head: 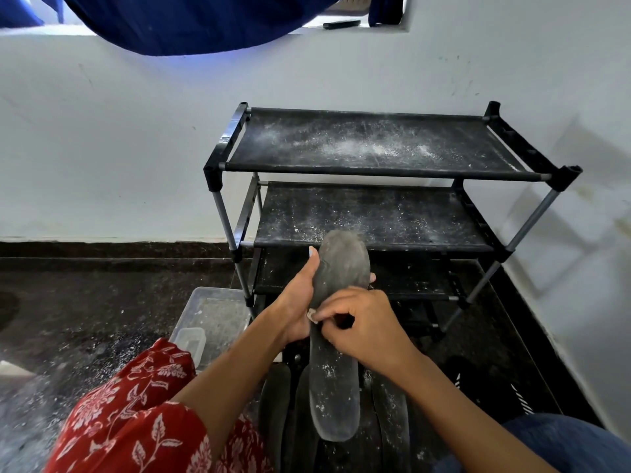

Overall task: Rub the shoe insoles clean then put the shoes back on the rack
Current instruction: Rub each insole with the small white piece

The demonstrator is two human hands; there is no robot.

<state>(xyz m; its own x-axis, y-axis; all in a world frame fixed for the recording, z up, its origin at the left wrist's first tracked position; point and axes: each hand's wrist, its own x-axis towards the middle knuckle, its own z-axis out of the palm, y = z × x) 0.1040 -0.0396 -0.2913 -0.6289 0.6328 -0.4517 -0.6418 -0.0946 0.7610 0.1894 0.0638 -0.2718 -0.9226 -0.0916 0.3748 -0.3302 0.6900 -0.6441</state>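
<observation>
A long grey insole (pixel 336 380), dusted with white specks, stands upright in front of me. My left hand (pixel 300 295) grips its upper half from the left side, fingers wrapped behind it. My right hand (pixel 362 322) pinches a small pale scrap (pixel 311 315) against the insole's middle at its left edge. Below it, several dark insoles or shoes (pixel 276 401) lie on the floor. The black shoe rack (pixel 372 172) stands against the wall behind; its dusty shelves hold no shoes.
A clear plastic tub (pixel 208 302) with a smaller container (pixel 189 339) sits on the floor left of the rack. A dark shoe with white stripes (pixel 491 387) lies at the right. White powder is scattered over the dark floor. My red floral garment (pixel 136 404) covers the lower left.
</observation>
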